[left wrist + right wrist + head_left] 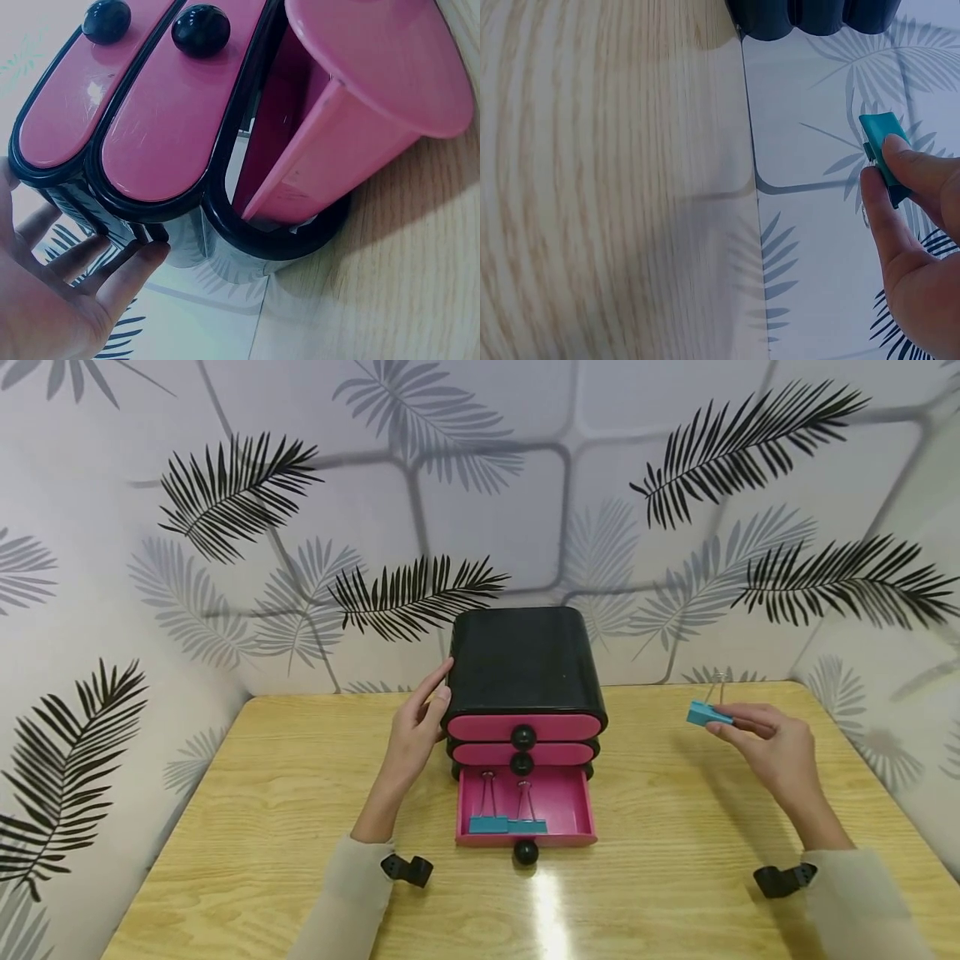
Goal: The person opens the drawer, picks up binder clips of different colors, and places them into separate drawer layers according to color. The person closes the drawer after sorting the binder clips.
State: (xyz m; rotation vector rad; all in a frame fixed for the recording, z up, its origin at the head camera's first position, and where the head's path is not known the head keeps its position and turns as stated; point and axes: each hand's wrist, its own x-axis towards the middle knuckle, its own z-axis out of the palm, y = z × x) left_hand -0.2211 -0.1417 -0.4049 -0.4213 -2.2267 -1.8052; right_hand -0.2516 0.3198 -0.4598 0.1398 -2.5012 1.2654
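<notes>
A black drawer unit [525, 660] with pink drawer fronts stands against the back of the table. Its bottom drawer [566, 802] is pulled out, and two teal binder clips [489, 824] lie side by side in it, handles toward the back. My left hand [411, 735] rests against the unit's left side; in the left wrist view its fingers [124, 277] reach out along the black casing. Off to the right, above the table, my right hand [776, 747] pinches another teal binder clip [705, 713] between thumb and fingers, its wire handles pointing up.
The wooden table [300, 827] spreads out on both sides of the unit. Behind it rises a pale backdrop [487, 518] with a leaf print. Round black knobs [526, 852] stick out from the drawer fronts.
</notes>
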